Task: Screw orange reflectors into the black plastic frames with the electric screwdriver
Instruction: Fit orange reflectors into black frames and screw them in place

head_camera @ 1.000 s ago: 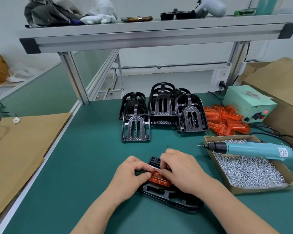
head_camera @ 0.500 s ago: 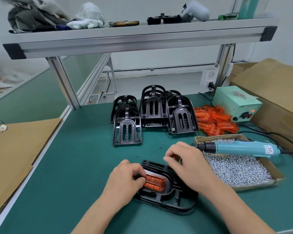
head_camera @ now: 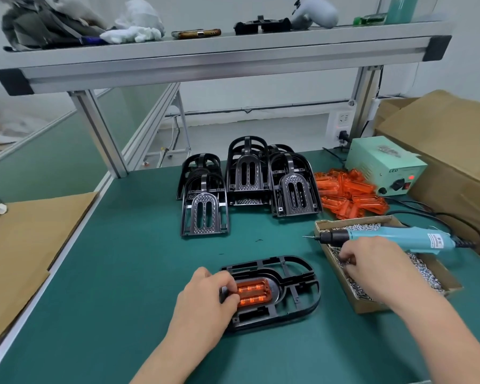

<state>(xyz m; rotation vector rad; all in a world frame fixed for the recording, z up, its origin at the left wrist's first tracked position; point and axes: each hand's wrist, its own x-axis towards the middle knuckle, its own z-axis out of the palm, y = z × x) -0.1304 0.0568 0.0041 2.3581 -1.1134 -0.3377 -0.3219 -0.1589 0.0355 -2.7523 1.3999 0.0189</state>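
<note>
While the left grip (head_camera: 205, 303) sits over the near-left end of the black frame (head_camera: 302, 275), fingers bent round its edge and fingertips on the orange reflector (head_camera: 251, 293), the piece lies flat on the green surface (head_camera: 122, 273). That hold reads as a brace. It keeps the reflector seated in its pocket, just right of the grip, so nothing shifts before a screw goes in. The frame lies ribbed side up, presumably so the screw points face the person.

Beyond the left grip stands a stack of frames (head_camera: 247, 176), parked within reach as the next stock.

Across now to the right grip (head_camera: 372, 267). It's down in the cardboard box (head_camera: 372, 307), fingers curled narrow among the loose screws (head_camera: 421, 270). It looks to be fishing for one, but whether a screw is already pinched I can't tell, because the fingertips are buried.

Just beyond that grip, the electric screwdriver (head_camera: 394, 239) lies across the box, its bit pointing left past the rim toward the frame. Nobody's touching it, and it sits where this same hand could take it up once a screw is set.

Further beyond the right grip there's the pile of spare reflectors (head_camera: 349, 195). To the pile's right stands a pale green power unit (head_camera: 383, 167) with its red light on and dark cables trailing near the tool's tail.

No screw shows in the reflector yet, so my call is that fastening hasn't begun.
</note>
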